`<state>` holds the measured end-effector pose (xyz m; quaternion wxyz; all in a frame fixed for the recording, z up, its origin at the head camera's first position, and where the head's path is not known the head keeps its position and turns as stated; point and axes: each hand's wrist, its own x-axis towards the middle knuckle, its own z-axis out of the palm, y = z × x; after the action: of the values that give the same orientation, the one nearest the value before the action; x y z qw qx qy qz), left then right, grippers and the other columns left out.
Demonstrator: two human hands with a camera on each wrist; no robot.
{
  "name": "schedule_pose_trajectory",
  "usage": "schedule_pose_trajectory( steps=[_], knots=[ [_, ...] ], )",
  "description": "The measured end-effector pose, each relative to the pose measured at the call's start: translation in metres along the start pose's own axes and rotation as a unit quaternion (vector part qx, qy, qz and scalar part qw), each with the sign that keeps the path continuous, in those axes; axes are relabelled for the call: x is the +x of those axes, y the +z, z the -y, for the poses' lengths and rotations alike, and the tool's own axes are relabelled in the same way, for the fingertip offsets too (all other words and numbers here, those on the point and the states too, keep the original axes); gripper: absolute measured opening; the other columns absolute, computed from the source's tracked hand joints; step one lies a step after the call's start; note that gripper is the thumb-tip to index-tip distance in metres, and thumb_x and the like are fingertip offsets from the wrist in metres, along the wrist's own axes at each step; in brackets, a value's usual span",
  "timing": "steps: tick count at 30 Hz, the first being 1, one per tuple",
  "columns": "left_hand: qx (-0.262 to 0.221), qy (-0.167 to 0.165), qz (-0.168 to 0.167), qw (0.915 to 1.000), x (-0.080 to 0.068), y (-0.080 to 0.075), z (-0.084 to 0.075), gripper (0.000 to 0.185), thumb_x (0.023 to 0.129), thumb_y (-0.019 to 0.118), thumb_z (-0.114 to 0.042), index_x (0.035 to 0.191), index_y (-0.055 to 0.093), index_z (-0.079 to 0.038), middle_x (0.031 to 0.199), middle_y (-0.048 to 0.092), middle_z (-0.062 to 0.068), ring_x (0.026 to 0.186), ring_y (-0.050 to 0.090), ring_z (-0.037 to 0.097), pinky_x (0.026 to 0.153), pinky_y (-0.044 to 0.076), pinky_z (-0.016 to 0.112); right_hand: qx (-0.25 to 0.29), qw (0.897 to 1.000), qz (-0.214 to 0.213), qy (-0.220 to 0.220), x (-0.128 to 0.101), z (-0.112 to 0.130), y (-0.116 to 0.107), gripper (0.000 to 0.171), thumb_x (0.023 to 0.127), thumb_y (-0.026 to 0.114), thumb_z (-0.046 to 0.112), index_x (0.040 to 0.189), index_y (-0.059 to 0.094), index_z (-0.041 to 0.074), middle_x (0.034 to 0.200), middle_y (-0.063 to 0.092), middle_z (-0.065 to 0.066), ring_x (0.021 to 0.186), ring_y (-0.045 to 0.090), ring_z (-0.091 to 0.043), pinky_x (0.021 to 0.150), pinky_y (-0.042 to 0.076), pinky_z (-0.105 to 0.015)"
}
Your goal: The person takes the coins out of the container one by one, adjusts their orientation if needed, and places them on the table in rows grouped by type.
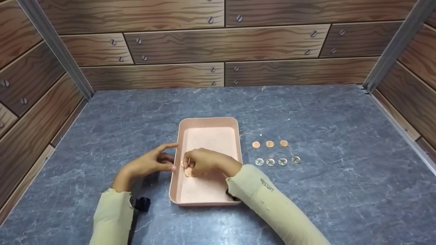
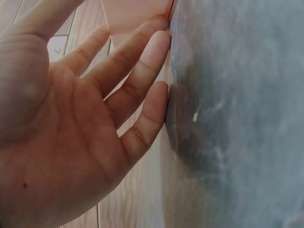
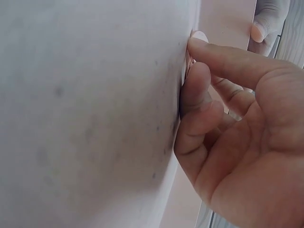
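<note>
Head view: a pink tray (image 1: 208, 126) sits mid-table on the grey slate surface (image 1: 323, 204). The right hand (image 1: 204, 163) is down inside it, fingers curled onto a copper coin (image 1: 188, 172) lying flat on the tray floor, at 7 o'clock from the knuckles. The left hand (image 1: 150, 164) waits just outside the tray's left wall, at 9 o'clock from the coin, fingers spread and loose, fingertips at the rim. At 3 o'clock from the tray lie 3 copper coins (image 1: 269, 144) in a row, with 4 silver ridged discs (image 1: 276, 161) below them.

Left wrist: the left hand's fingers (image 2: 142, 71) are straight, tips against the tabletop, gripping nothing.

Right wrist: the right hand's fingertips (image 3: 199, 76) pinch the coin's edge (image 3: 190, 61) against the tray floor.
</note>
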<state>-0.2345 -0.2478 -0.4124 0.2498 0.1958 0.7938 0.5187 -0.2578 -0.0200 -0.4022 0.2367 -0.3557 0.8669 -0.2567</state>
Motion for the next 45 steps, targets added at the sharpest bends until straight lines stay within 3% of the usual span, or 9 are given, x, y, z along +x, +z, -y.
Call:
schedule_pose_trajectory(
  steps=[19,25,34,41,45],
  knots=[
    [-0.008,0.002,0.005,1.0,0.0005,-0.0014,-0.0012,0.083,0.087,0.072,-0.021,0.152,0.021,-0.008,0.13,0.054,0.031,0.119,0.057,0.036,0.101,0.046,0.037,0.026,0.999,0.003,-0.019,-0.0024,-0.001,-0.0018,0.024,0.076,0.063,-0.01,0.096,0.066,0.004,0.076,0.057,0.003,0.056,0.049,-0.006,0.052,0.041,-0.016],
    [-0.004,-0.002,0.004,1.0,0.0009,-0.0014,-0.0023,0.084,0.087,0.072,-0.022,0.152,0.021,-0.008,0.129,0.056,0.03,0.118,0.058,0.034,0.098,0.048,0.033,0.055,0.998,0.013,-0.017,-0.0032,-0.0017,-0.0022,0.025,0.076,0.061,-0.01,0.099,0.066,0.002,0.078,0.065,-0.008,0.055,0.05,-0.007,0.051,0.042,-0.016],
    [-0.012,0.002,0.006,0.9999,0.0004,-0.0015,-0.0014,0.084,0.087,0.072,-0.021,0.152,0.02,-0.007,0.13,0.055,0.031,0.12,0.056,0.036,0.098,0.048,0.032,0.083,0.996,0.028,-0.02,-0.0048,0.0012,-0.0033,0.02,0.081,0.064,-0.008,0.1,0.066,-0.002,0.071,0.057,0.002,0.054,0.05,-0.007,0.049,0.041,-0.015],
    [-0.011,0.007,0.009,0.9999,0.0011,-0.0016,-0.0012,0.082,0.088,0.071,-0.02,0.151,0.02,-0.006,0.128,0.056,0.03,0.116,0.058,0.031,0.094,0.049,0.026,0.092,0.995,0.038,-0.026,-0.0046,-0.0007,-0.0039,0.024,0.079,0.061,-0.013,0.101,0.065,-0.004,0.073,0.061,-0.006,0.055,0.05,-0.007,0.05,0.042,-0.015],
    [-0.018,0.007,0.011,0.9998,0.0012,-0.0007,0.0,0.083,0.088,0.071,-0.02,0.152,0.02,-0.006,0.129,0.056,0.031,0.115,0.059,0.028,0.093,0.049,0.026,0.106,0.993,0.039,-0.027,-0.0044,-0.0012,-0.0032,0.024,0.079,0.062,-0.013,0.102,0.064,-0.005,0.075,0.06,-0.004,0.054,0.049,-0.006,0.049,0.041,-0.015]
  ],
)
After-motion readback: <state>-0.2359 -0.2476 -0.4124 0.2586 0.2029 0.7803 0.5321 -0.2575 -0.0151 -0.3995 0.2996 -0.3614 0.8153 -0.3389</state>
